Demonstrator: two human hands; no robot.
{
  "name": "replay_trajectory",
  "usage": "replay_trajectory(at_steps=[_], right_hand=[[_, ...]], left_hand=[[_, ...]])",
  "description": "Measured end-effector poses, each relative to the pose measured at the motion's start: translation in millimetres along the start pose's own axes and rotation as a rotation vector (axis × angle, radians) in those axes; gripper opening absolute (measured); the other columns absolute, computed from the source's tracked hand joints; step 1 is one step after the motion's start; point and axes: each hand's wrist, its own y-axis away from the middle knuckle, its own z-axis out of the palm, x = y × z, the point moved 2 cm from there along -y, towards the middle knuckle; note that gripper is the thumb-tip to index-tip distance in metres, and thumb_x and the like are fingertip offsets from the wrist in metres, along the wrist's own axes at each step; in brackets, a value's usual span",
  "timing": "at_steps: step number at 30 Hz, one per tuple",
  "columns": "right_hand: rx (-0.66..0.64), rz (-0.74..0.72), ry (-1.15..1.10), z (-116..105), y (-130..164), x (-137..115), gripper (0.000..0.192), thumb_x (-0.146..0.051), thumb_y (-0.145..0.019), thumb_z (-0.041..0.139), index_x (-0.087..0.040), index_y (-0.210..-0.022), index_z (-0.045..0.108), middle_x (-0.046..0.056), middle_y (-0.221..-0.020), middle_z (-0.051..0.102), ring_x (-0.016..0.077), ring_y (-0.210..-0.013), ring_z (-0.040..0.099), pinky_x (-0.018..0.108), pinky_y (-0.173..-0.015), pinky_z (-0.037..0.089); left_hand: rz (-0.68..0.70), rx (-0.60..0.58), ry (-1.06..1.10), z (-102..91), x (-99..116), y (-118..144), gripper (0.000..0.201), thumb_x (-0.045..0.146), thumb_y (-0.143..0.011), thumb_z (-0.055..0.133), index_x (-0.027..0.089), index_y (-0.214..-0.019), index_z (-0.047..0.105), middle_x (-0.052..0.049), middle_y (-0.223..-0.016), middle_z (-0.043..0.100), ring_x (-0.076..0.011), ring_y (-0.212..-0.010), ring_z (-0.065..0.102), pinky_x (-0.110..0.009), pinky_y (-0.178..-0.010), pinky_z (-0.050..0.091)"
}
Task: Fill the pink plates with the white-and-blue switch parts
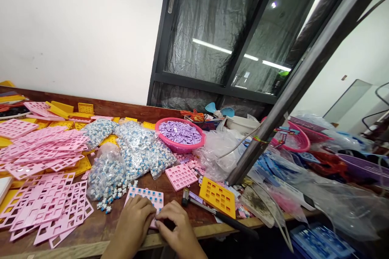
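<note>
A pink plate with square openings lies near the table's front edge, with rows of small blue-and-white keyboard switches standing in its far part. My left hand rests over the plate's left side, fingers curled together on it. At its right edge, my right hand has thumb and forefinger drawn into a pinch; what sits between them is too small and covered to make out. Loose switches spill from a clear bag left of my hands. The hands hide most of the plate's near part.
Stacked pink plates cover the left side. A hammer lies at right beside a yellow plate and another pink plate. Behind stands a pink basket of purple pieces. A slanted metal post rises at right.
</note>
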Motion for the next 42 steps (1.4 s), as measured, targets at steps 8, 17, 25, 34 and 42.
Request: replay_trajectory(at_steps=[8,17,25,34,42], right_hand=[[0.005,-0.034,0.121,2,2,-2,0.013,-0.012,-0.088,0.070,-0.024,-0.086,0.076,0.003,-0.083,0.067,0.0206,-0.083,0.059,0.034,-0.075,0.045],[0.039,-0.115,0.224,3,6,-3,0.010,-0.020,-0.090,0.064,-0.024,-0.095,0.073,0.005,-0.089,0.067,0.0229,-0.086,0.061,0.037,-0.077,0.050],[-0.194,-0.114,0.477,5,6,-10,0.084,-0.052,-0.087,0.071,-0.024,-0.159,0.038,0.013,-0.165,0.038,0.0368,-0.149,0.037,0.056,-0.122,0.031],[-0.437,-0.090,0.491,5,-5,-23,0.088,-0.066,-0.098,0.050,-0.022,-0.166,0.016,0.008,-0.173,0.018,0.0283,-0.160,0.016,0.051,-0.131,0.008],[-0.374,-0.099,0.377,3,-2,-23,0.092,-0.069,-0.095,0.054,-0.021,-0.166,0.020,0.011,-0.171,0.022,0.0302,-0.159,0.019,0.052,-0.130,0.011]], left_hand=[[0.075,0.069,-0.072,4.1,6,12,0.018,0.013,-0.091,0.064,0.026,-0.101,0.072,-0.002,-0.104,0.072,-0.0238,-0.100,0.060,-0.040,-0.088,0.045],[0.072,0.173,-0.049,-25.1,-28,32,0.017,0.028,-0.092,0.066,0.029,-0.107,0.075,-0.005,-0.117,0.073,-0.0263,-0.109,0.064,-0.044,-0.095,0.051],[0.074,0.172,0.036,-22.8,-46,38,0.010,0.031,-0.093,0.069,0.031,-0.097,0.078,-0.004,-0.114,0.075,-0.0240,-0.107,0.067,-0.039,-0.092,0.054],[0.023,0.219,-0.053,-21.9,-39,37,0.018,0.037,-0.083,0.075,0.025,-0.096,0.072,-0.011,-0.136,0.065,-0.0334,-0.127,0.059,-0.051,-0.105,0.051],[-0.078,0.101,-0.101,-10.5,-55,35,0.074,0.054,-0.085,0.070,0.022,-0.148,0.049,-0.016,-0.156,0.049,-0.0347,-0.144,0.046,-0.053,-0.118,0.040]])
